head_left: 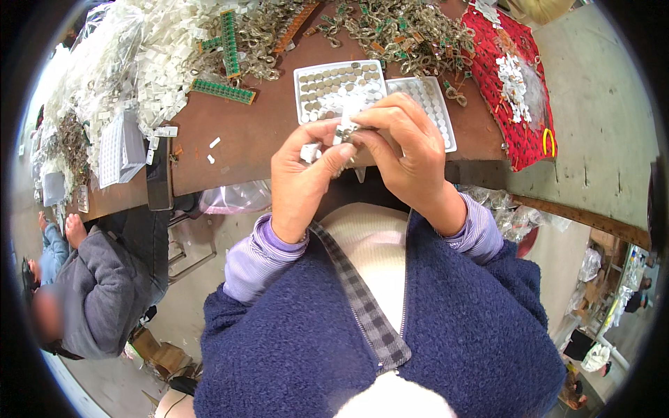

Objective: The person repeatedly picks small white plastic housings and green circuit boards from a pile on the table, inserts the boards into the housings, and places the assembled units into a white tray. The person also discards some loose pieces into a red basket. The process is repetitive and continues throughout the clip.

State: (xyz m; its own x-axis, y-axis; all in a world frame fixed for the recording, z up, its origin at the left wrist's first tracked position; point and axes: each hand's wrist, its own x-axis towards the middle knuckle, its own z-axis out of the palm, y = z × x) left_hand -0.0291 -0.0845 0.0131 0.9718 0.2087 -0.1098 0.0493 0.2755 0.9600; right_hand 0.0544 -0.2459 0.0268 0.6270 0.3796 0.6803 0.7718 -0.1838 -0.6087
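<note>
Both my hands meet over the near edge of the brown table, fingers pinched together. Between the fingertips is a small white plastic piece (344,131) with a dark or metallic part on it; its exact kind is hard to make out. My left hand (301,173) grips it from the left, and a second white piece (310,152) sits in the curl of its fingers. My right hand (411,150) pinches the first piece from the right. Just beyond lies a white tray (297,87) with rows of round silvery button cells, partly hidden by my fingers.
A second white tray (450,132) with round pieces stands beside the first. Green circuit-board strips (228,43) and a heap of wired parts (411,35) lie farther back. White plastic pieces (164,63) pile up at left, red cloth (488,90) at right. Another person (115,285) sits at left.
</note>
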